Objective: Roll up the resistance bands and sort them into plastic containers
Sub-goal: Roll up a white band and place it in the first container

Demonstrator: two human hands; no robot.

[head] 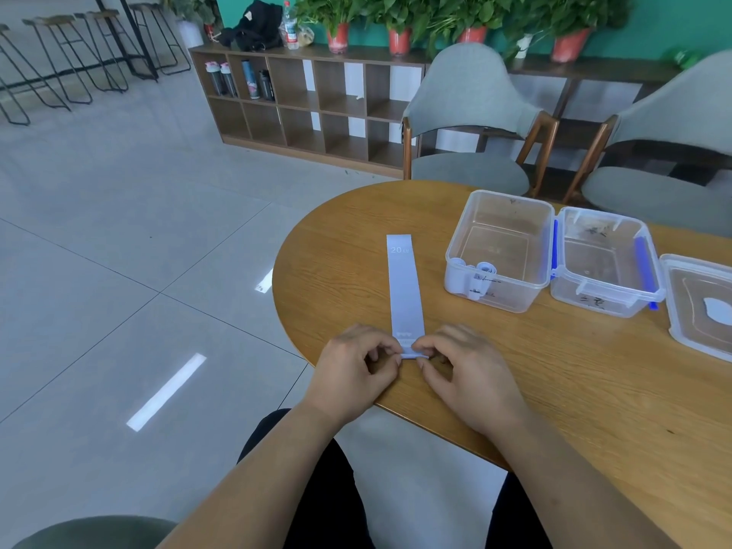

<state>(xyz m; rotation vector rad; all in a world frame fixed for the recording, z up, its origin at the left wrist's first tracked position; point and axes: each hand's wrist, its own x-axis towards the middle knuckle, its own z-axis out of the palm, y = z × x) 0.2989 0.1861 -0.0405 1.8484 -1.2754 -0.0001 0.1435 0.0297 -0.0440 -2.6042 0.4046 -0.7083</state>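
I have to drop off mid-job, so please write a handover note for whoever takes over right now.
Left hand and right hand both pinch the near end of the flat pale lavender resistance band, with the first turn folded over. The rest lies straight on the round wooden table.
Done: rolled bands sit in the clear plastic container nearest the band.
To do: finish rolling, box it. The clear container with blue clasps shows no rolls.

A rounded wooden bench [574,390] stands on a pale grey tiled floor [119,239] that reflects bright streaks of light. Grey chairs [471,105] with wooden frames stand behind it. A brown cubby shelf [301,124] lines the teal wall [653,21], with red-potted plants [399,23] on top. Black-legged stools [59,61] stand at far left.
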